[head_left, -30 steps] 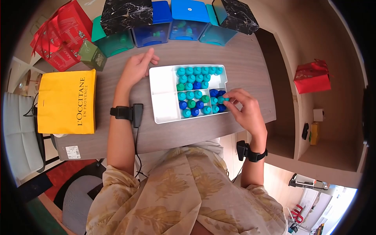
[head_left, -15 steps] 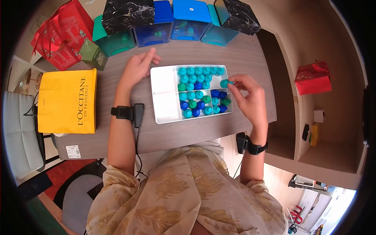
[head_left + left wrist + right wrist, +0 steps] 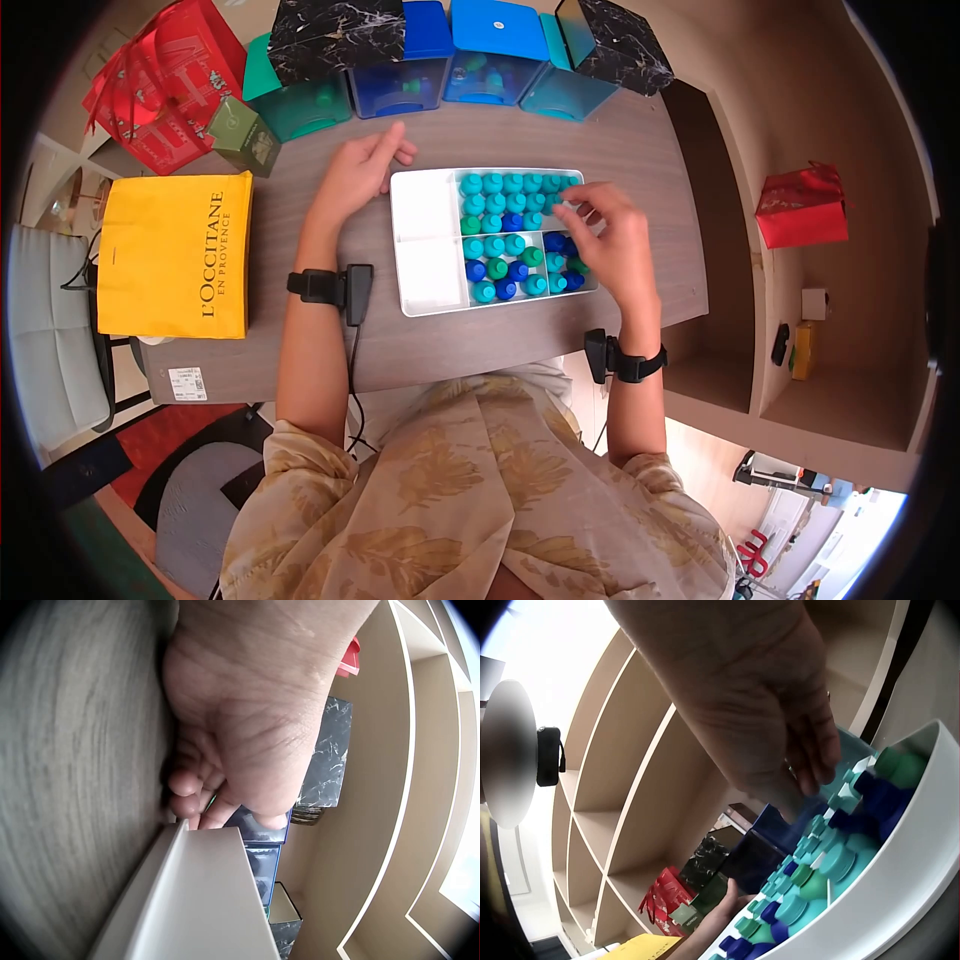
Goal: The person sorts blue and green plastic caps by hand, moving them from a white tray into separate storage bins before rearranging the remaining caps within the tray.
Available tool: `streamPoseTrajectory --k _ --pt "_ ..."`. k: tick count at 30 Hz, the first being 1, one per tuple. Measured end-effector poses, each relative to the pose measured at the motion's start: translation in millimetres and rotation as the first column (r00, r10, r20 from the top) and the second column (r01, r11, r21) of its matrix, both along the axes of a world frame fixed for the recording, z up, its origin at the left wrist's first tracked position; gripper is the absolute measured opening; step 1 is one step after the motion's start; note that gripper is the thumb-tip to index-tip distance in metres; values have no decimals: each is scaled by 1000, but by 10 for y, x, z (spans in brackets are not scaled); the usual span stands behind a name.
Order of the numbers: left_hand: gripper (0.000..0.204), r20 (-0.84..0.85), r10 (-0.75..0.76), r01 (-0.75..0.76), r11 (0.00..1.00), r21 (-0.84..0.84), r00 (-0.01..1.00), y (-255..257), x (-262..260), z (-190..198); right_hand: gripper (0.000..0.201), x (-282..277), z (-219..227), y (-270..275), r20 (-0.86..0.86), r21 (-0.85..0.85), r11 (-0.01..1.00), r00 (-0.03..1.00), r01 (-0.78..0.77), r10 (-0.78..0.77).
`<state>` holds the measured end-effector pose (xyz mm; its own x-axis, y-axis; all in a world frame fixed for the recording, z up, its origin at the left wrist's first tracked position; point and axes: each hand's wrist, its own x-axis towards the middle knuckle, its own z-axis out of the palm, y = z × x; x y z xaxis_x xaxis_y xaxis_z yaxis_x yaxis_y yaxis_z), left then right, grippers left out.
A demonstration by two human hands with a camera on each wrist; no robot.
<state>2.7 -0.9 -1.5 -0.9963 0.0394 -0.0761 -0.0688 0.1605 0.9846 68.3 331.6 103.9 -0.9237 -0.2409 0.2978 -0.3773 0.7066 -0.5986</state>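
A white divided tray [image 3: 430, 270] lies on the desk, holding several small capped bottles in teal, green and blue. At the upper right compartment, my right hand [image 3: 622, 245] pinches a teal bottle [image 3: 551, 204] by thumb and fingertips, at the end of the second row. In the right wrist view this hand [image 3: 757, 712] covers the bottle it holds. My left hand [image 3: 360, 172] rests on its side on the desk by the tray's upper left corner, thumb out and fingers loosely bent, holding nothing. The left wrist view shows its fingertips right at the tray wall [image 3: 214, 877].
Translucent coloured bins [image 3: 400, 88] line the desk's back, with black marbled boxes [image 3: 335, 40] on top. To the left stand a yellow paper bag [image 3: 175, 260], a red gift bag [image 3: 165, 90] and a green box [image 3: 243, 138]. Shelving [image 3: 850, 370] is at the right.
My right hand has moved from the lower right compartment up and left to the upper right one, carrying a teal bottle to the second row. The left hand has stayed in place.
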Motion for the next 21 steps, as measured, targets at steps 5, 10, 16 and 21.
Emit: streamPoseTrajectory --k 5,10,16,21 --pt "58 8 0 0 1000 -2 1000 -1 1 16 17 33 -157 -121 64 96 993 996 -65 59" --pt "58 14 2 -2 1000 0 1000 -1 4 18 17 156 115 -38 47 26 1000 999 13 -14" --pt "59 13 1 -1 1000 -3 1000 5 11 40 18 447 413 266 69 92 994 996 50 -56" --pt "59 9 -7 7 1000 -16 1000 4 9 39 21 538 261 350 161 121 993 987 -16 -4"
